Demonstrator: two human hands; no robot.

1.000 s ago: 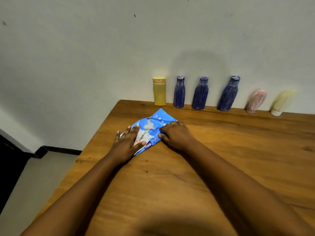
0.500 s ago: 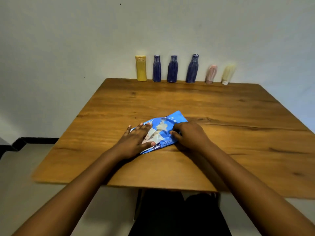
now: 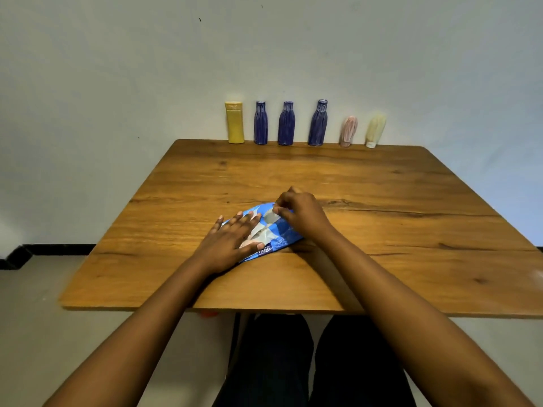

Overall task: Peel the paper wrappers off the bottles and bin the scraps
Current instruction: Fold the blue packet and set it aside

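Your left hand lay flat on the blue packet, with the fingers straight and a little spread, and it pressed the packet down on the table. Your right hand was closed: its fingers were curled and the fingertips pinched the far upper edge of the same packet. The two hands were near each other but apart, and a strip of the packet showed between them.

The packet lay flat, a little left of the middle of the table and nearer to your edge than to the far one. It was well apart from every edge. Bare wood was open on the right side of your right hand and also between the packet and the far edge.

Along that far edge, against the wall, the bottles stood in one row: a yellow bottle, three blue-wrapped bottles, a pink-wrapped bottle and a pale cream bottle — all well apart from your hands.

On the packet, just beside your left thumb, the white letters "mee" could be read. The smaller print next to them was too small to tell.
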